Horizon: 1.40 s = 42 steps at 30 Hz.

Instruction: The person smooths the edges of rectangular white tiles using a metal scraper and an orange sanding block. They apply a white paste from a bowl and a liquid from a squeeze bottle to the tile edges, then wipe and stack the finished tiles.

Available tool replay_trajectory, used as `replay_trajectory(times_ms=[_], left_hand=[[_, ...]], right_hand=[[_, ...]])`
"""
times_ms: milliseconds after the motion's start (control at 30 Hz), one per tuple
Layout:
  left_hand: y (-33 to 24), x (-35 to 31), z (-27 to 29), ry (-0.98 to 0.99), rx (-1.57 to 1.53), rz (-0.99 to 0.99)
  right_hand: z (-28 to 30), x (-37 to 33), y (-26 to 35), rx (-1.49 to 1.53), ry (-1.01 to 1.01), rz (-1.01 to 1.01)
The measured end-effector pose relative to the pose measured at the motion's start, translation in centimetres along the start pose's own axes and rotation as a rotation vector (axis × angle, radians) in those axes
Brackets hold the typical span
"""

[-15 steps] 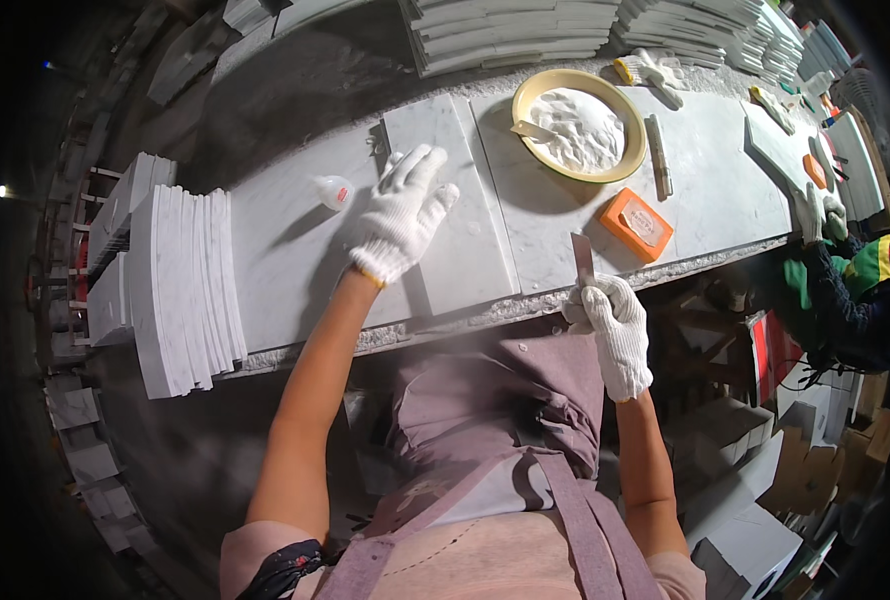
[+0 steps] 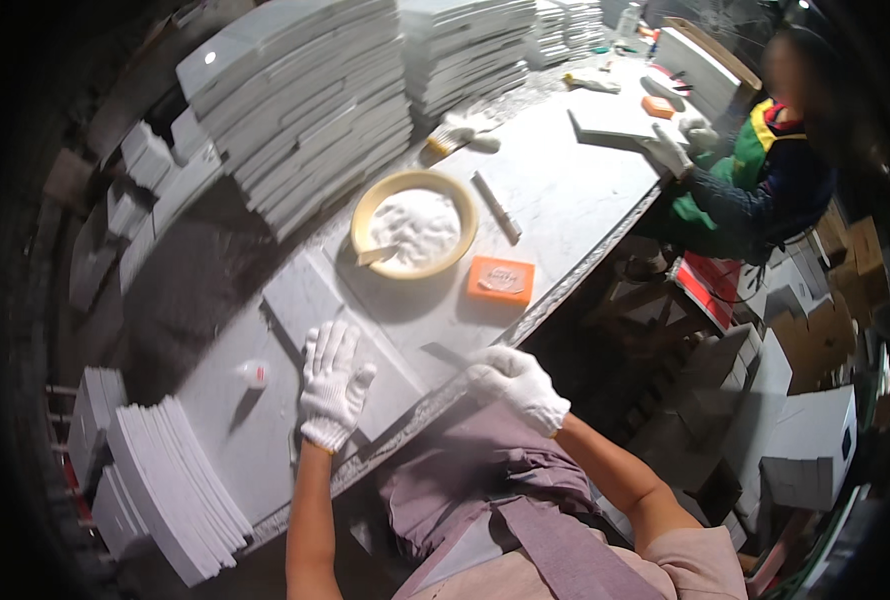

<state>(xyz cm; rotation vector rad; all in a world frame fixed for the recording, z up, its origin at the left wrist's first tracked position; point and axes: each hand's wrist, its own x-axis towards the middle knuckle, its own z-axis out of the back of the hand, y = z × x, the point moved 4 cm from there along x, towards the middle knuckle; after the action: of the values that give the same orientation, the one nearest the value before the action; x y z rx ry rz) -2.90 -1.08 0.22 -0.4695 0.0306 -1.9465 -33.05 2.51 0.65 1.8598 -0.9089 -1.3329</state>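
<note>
My left hand (image 2: 335, 385), in a white knit glove, lies flat with its fingers stretched over a marble tile (image 2: 310, 290) on the worktable. My right hand (image 2: 520, 388), gloved too, is closed on a thin flat metal scraper (image 2: 443, 352) near the table's front edge. The scraper's blade points left, toward the tile. Left of my left hand stands a small translucent bottle (image 2: 255, 375). Beyond the tile sits a yellow bowl (image 2: 359, 222) of white powder (image 2: 413, 225), with a flat spreader (image 2: 377, 256) resting in it. An orange box-shaped block (image 2: 501, 281) lies right of the bowl.
Tall stacks of pale tiles (image 2: 305, 110) line the table's far side, and more tiles (image 2: 170, 490) stand at the left end. A metal bar (image 2: 496, 207) and loose gloves (image 2: 462, 133) lie beyond the block. A co-worker (image 2: 755, 180) works at the right, above cartons (image 2: 810, 450).
The view has turned to the right, bringing more of the co-worker into sight. My left hand remains on the tile. The scraper in my right hand has tipped from upright to pointing left.
</note>
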Motion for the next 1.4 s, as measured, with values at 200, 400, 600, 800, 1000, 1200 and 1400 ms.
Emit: replay_trajectory(times_ms=[200,400,600,800,1000,1200,1400], left_hand=[[2.9,0.2,-0.8,0.052,0.051,0.102],[1.0,-0.1,-1.5,0.133,0.242,0.033],[2.2,0.4,-0.2,0.078,-0.002,0.162],[2.7,0.9,-2.2,0.264,0.133,0.118],[2.8,0.4,-4.1,0.427,0.251,0.066],[6.6,0.6,-6.9,0.372,-0.138,0.26],[4.4,0.4,-5.8,0.342,0.611,-0.074]], right_hand=[[-0.5,-0.2,0.2,0.014,-0.005,0.065],[0.1,-0.8,0.4,0.036,-0.026,0.073],[0.4,-0.1,1.0,-0.006,-0.088,0.18],[0.3,2.4,1.9,0.017,-0.091,0.206],[-0.8,3.9,2.1,0.027,0.04,0.208],[-1.8,4.5,2.2,0.028,0.06,0.178],[-2.0,5.2,2.0,0.016,0.047,0.122]])
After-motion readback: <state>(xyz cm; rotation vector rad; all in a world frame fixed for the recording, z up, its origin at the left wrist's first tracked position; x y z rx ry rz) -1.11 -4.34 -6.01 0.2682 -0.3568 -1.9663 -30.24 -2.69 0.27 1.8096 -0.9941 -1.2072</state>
